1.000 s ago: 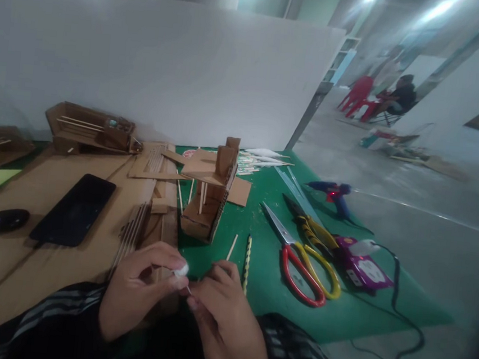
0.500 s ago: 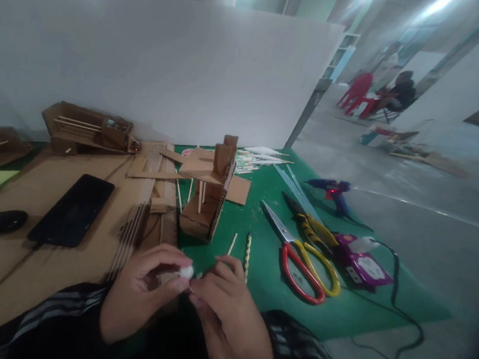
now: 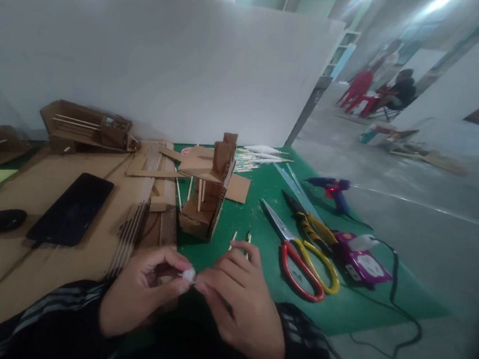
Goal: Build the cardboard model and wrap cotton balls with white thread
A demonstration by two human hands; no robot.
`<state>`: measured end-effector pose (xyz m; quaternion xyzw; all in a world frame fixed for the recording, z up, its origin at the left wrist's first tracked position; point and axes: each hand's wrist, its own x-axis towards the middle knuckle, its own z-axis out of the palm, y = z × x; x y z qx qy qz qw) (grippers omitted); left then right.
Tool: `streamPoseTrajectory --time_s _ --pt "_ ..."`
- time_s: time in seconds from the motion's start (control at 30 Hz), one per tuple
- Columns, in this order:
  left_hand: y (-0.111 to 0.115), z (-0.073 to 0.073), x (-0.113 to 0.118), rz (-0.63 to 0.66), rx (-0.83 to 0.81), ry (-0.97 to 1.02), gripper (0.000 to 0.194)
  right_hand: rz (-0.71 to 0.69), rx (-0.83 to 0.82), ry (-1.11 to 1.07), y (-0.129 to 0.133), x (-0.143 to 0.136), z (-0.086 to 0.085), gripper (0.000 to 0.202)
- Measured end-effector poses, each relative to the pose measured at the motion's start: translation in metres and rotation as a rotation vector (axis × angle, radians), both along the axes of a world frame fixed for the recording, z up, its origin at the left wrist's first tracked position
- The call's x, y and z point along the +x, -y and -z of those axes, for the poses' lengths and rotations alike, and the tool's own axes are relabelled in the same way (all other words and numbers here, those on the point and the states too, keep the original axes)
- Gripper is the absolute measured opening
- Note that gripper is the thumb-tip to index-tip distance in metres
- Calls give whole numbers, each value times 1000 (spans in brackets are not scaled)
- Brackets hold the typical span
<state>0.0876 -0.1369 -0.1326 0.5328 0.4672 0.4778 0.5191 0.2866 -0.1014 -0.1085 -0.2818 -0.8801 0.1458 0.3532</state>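
Observation:
Between thumb and fingers, my left hand (image 3: 139,291) pinches a small white fluffy piece (image 3: 189,275), low in the middle of the view. My right hand (image 3: 240,301) has its thumb and forefinger pressed together at the right side of that piece; whatever lies between these fingertips is too small to make out. Just beyond both hands stands a cardboard structure (image 3: 200,215) with thin sticks inside. A short pale stick (image 3: 233,236) and a yellow-and-black pencil-like stick (image 3: 249,238) lie beyond my right hand, partly covered by it.
Red-and-yellow scissors (image 3: 303,270), pliers (image 3: 311,223), a purple power block (image 3: 361,262) and a glue gun (image 3: 334,191) lie on the right. On the left are a phone (image 3: 71,208), a mouse (image 3: 1,221) and a cardboard box model (image 3: 87,126). People sit and stand far back.
My right hand has shifted slightly right and up, now partly covering the yellow-and-black stick. Its thumb and forefinger have come together. My left hand still holds the white piece.

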Motion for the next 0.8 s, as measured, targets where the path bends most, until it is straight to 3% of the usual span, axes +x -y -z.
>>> streamPoseTrajectory --time_s 0.13,0.47,0.8 --pt "4 4 1 35 -13 61 8 44 16 -42 -4 -1 2 10" --pt "4 5 0 36 26 99 19 18 -126 -123 -5 -9 12 13" --pt "0 3 -5 89 307 -224 34 -10 -200 -167 -5 -12 16 13"
